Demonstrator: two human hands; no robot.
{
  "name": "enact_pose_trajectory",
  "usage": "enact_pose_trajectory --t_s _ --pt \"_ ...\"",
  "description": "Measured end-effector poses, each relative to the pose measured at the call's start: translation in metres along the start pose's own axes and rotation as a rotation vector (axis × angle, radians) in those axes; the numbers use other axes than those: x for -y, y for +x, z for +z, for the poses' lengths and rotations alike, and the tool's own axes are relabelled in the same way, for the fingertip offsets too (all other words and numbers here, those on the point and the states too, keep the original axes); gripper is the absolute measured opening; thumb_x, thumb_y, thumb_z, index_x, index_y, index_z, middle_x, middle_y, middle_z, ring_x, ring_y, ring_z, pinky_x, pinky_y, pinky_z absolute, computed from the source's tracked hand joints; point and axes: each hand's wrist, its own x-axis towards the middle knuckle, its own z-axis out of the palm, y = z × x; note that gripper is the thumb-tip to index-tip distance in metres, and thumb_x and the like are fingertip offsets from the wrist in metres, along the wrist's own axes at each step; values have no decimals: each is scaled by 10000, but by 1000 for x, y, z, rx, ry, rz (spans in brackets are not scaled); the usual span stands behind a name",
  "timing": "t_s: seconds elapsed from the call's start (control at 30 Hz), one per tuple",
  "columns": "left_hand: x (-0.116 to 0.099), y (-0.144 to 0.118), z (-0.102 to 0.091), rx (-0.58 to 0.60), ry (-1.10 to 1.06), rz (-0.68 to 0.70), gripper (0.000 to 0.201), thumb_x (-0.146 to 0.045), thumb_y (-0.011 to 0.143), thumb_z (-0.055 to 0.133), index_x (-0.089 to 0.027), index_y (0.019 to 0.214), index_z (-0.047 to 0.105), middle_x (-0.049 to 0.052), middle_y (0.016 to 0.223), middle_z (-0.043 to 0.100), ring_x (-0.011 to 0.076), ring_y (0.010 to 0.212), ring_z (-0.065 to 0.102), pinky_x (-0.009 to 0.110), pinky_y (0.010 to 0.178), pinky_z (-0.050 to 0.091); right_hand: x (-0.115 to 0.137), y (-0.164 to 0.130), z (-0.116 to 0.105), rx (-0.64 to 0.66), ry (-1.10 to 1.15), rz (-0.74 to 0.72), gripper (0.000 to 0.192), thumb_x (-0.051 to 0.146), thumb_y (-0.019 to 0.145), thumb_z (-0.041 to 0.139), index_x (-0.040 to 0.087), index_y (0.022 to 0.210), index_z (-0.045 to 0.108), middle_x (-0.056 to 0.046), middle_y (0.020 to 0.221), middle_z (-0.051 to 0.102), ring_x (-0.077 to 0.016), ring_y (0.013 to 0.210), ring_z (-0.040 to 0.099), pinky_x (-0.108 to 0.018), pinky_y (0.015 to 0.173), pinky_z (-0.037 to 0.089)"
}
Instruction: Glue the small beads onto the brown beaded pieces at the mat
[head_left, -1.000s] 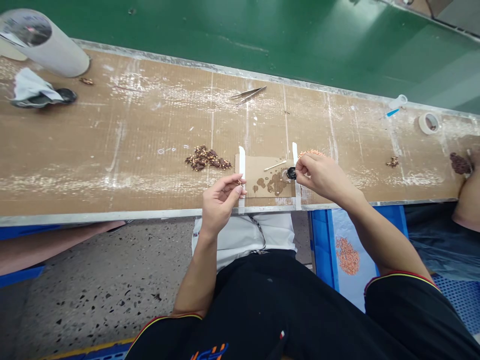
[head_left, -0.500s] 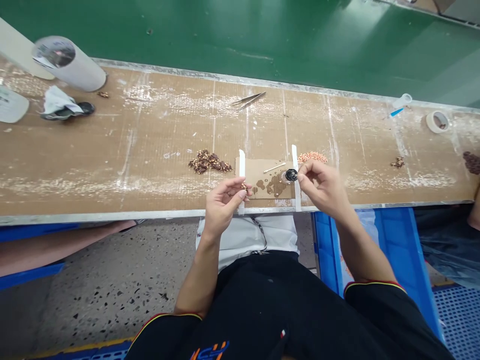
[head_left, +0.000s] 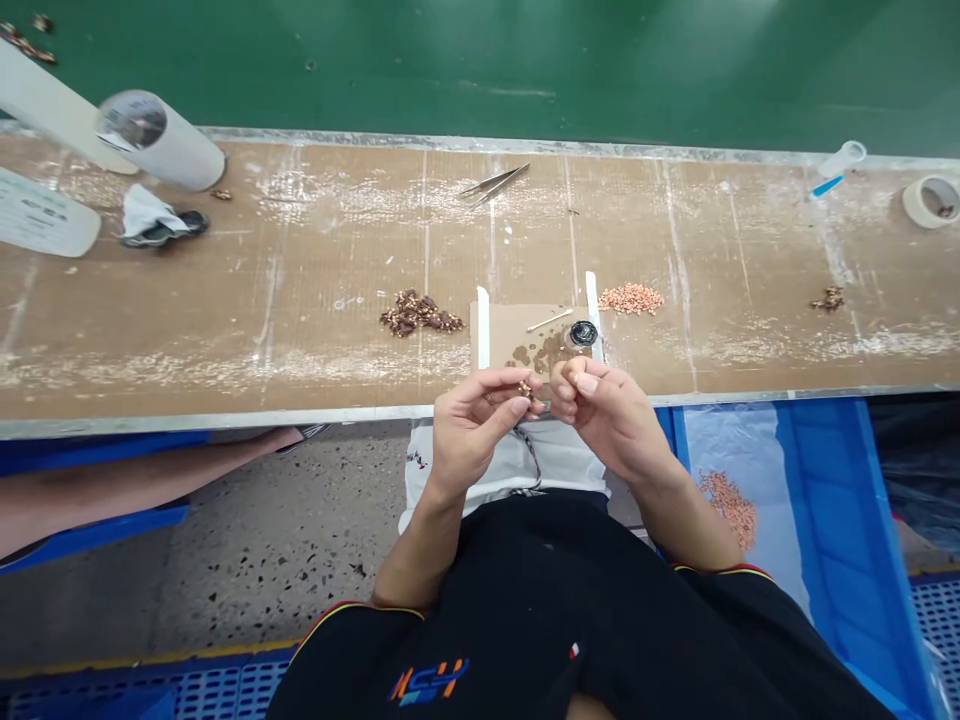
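Observation:
My left hand (head_left: 469, 430) pinches a small brown-and-gold piece (head_left: 526, 389) between thumb and fingertips, at the table's front edge. Close beside it, my right hand (head_left: 611, 415) has thumb and forefinger pressed together; whatever they hold is too small to make out. Beyond the hands lies a piece of cardboard (head_left: 506, 322) with dark wet spots, a white strip (head_left: 483, 325) along each side. A cotton swab (head_left: 550, 321) and a small round container with a black top (head_left: 583, 334) rest on it. Brown-and-gold pieces (head_left: 420, 313) are heaped to the left, small orange pieces (head_left: 631, 299) to the right.
Tweezers (head_left: 495, 184) lie farther back. At the left stand a white cylinder (head_left: 169, 145) and a translucent bottle (head_left: 45, 215), near a crumpled cloth (head_left: 154, 217). A tape roll (head_left: 930, 202) is at the right. Below the table, a blue crate (head_left: 832, 500) holds more orange pieces. Another person's limb (head_left: 150, 480) shows at left.
My right hand has drawn back from the black-topped container toward my left hand, fingers still pinched. My left hand has shifted slightly right and nearer me, still holding its piece. The view has tilted.

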Motion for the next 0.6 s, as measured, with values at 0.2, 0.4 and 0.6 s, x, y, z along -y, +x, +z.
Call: enact_pose_trajectory --t_s 0.2,0.4,0.6 --pt "5 -3 5 3 -29 42 216 -324 846 908 -213 1017 837 49 937 844 112 625 766 188 586 643 -7 -5 6 -163 -555 -436 281 439 984 668 242 809 571 2 763 580 -154 708 545 -310 666 464" --pt "9 -4 3 -19 -9 139 191 -327 845 909 -254 1011 851 32 941 815 94 651 738 177 585 612 -10 -3 12 -112 -759 -614 175 206 970 634 243 811 569 9 772 627 -147 728 592 -294 678 472" --pt "6 -2 1 -13 62 197 166 -317 852 900 -274 1009 866 34 906 801 111 714 742 194 636 616 -14 -1 15 -131 -800 -612 166 189 956 630 243 813 564 13 785 638 -141 701 580 -287 646 463"
